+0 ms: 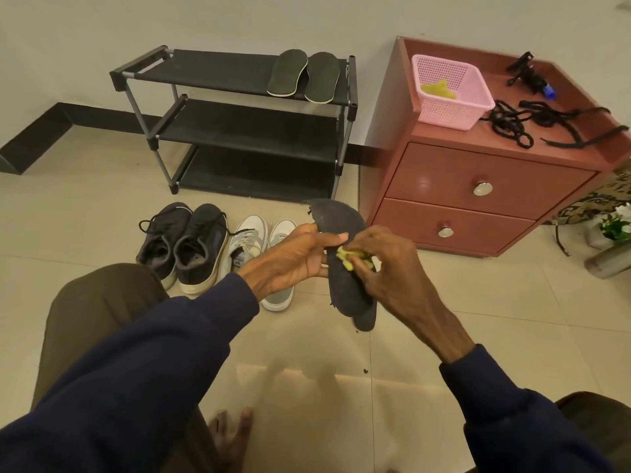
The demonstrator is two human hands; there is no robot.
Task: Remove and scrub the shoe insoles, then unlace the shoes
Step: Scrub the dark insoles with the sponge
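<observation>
- Head view: your left hand (293, 257) holds a dark insole (343, 291) in the air, just left of the red cabinet (478, 179) and level with its lower drawer.
- The fingers of that hand are curled round the insole's left edge, with the thumb lying across its face.
- Your right hand (386, 268) has its fingers bunched on a yellow cloth (348, 256), pinching it and pressing it against the middle of the insole.
- The insole stands roughly upright, its toe end up near the cabinet's lower left corner and its heel end pointing down at the floor.
- Left of the cabinet, a black shoe rack (239, 124) stands against the wall; two more insoles (304, 76) lie side by side on its top shelf, at the end nearest the cabinet.
- On the floor left of the cabinet sit a pair of dark shoes (184, 244) and a pair of white shoes (252, 240), both with laces in them; the white pair is the nearer to the cabinet.
- On the cabinet stands a pink basket (444, 114) with something yellow in it, and loose black laces (512, 124) lie beside it.
</observation>
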